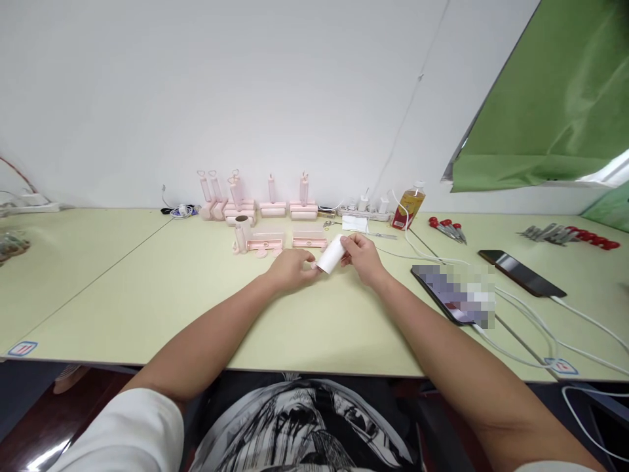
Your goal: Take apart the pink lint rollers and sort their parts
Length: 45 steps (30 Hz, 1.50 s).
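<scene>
Tilted over the table is a white lint roller refill (332, 254), a paper roll with its dark core end facing down and left. My right hand (362, 257) grips its upper right side between thumb and fingers. My left hand (293, 270) has its fingers closed at the lower end, with a small pale bit at the fingertips that I cannot make out. Just beyond lie two opened pink lint roller cases (265, 244) with clear lids. A second paper roll (242, 223) and a clear handle tube (240, 240) stand left of them, near small pink discs (262, 253).
Several pink lint rollers (273, 208) with upright handles line the wall. Scissors (330, 224), a power strip (366, 213) and a drink bottle (409, 205) are at the back. Two phones, one nearer (445, 295) and one farther (521, 273), trail white cables at right, near red-handled tools (448, 229).
</scene>
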Tool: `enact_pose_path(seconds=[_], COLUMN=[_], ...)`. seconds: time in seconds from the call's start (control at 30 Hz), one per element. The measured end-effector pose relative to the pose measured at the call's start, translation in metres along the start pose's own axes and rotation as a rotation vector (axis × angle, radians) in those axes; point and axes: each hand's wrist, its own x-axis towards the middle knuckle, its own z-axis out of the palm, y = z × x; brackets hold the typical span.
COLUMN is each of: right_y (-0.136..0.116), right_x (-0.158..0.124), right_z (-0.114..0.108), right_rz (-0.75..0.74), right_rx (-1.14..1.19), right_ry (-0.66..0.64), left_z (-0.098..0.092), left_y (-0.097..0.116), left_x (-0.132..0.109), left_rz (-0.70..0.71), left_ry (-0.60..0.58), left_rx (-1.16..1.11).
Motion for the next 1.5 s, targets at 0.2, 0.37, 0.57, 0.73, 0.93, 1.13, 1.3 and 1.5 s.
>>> enact_pose_path(seconds=[0.2,0.37,0.57,0.73,0.93,1.13,1.3,1.5], right_y=[-0.004,-0.005,-0.008,-0.009,-0.009,-0.007,-0.002,-0.006], right_x=[-0.004,-0.001,0.01,0.01,0.007,0.005,0.001,-0.004], right_z=[0.006,0.002,-0.01,-0.01,-0.007,-0.005,0.003,0.006], right_rz=[0.176,0.148,0.019,0.014,0.028,0.075,0.156,0.196], right_rx=[0.245,0.224,0.264,0.268,0.286,0.292,0.295,0.323], right_ry=[0.033,0.128,0.314,0.31,0.254,0.203,0.063,0.003], left_z=[0.007,0.009,0.023,0.029,0.016,0.011,0.01,0.01], left_y=[-0.009,-0.005,0.018,0.019,0.007,-0.006,-0.014,-0.01], left_x=[0.002,0.004,-0.001,0.001,0.0,0.006,0.008,0.009], left_rz=[-0.093,-0.08,0.209,0.33,0.208,-0.15,-0.085,-0.208], left_ry=[0.068,0.062,-0.166,-0.297,-0.205,0.127,0.148,0.142], left_rx=[-0.334,-0.064,0.209,0.242,0.24,-0.308,-0.584,-0.81])
